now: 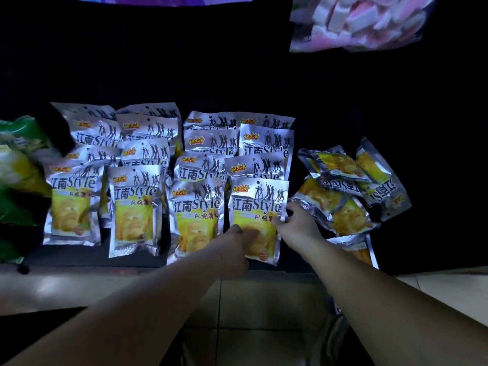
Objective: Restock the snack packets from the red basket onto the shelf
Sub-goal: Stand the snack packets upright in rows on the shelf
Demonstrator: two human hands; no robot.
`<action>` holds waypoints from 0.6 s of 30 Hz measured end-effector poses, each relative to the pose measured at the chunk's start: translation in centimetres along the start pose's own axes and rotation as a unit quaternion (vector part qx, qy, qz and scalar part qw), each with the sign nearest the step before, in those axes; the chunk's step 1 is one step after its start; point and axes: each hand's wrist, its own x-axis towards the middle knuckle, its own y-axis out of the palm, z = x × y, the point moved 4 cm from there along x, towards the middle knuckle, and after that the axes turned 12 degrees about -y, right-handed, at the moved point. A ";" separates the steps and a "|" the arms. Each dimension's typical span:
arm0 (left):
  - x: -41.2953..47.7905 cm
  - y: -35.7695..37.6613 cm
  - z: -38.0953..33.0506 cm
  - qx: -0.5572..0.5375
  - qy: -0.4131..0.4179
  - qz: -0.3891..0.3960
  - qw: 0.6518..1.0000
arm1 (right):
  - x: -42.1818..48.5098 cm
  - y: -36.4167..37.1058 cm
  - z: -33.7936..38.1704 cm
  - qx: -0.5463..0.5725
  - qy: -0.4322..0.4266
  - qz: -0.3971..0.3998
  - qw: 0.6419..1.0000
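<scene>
From the head camera I look down into a dark shelf (79,256) with pale floor tiles (264,299) below its front edge. Silver and yellow packets (137,207) stand on it in four overlapping rows, each printed with "Style" and a picture of yellow chips.

My left hand (235,247) reaches in from lower left and sits against the lower left part of the front packet (260,207) of the rightmost row. The fingers are curled in and seem to pinch the packet's lower edge, though I cannot see the grip clearly.

My right hand (299,223) comes in from lower right, its fingers narrowed on the right edge of that same packet at about mid height. So both hands are on this one packet, which stands upright at the front of its row, touching the packet behind it.

Just right of my right hand lies a loose heap (351,186) of the same packets, tipped at odd angles, some upside down, none standing in a row. One more packet (356,249) shows low at the right, partly behind my right forearm.

At the far left are green bags (18,165), blurred. Up at the top right hangs a clear bag (361,19) of pink and white pieces. I cannot see any red basket in this view.
</scene>
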 end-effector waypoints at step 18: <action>1.5 3.5 1.5 -0.389 -0.090 -0.079 0.913 | -2.4 0.9 -0.8 0.017 -0.069 0.005 0.997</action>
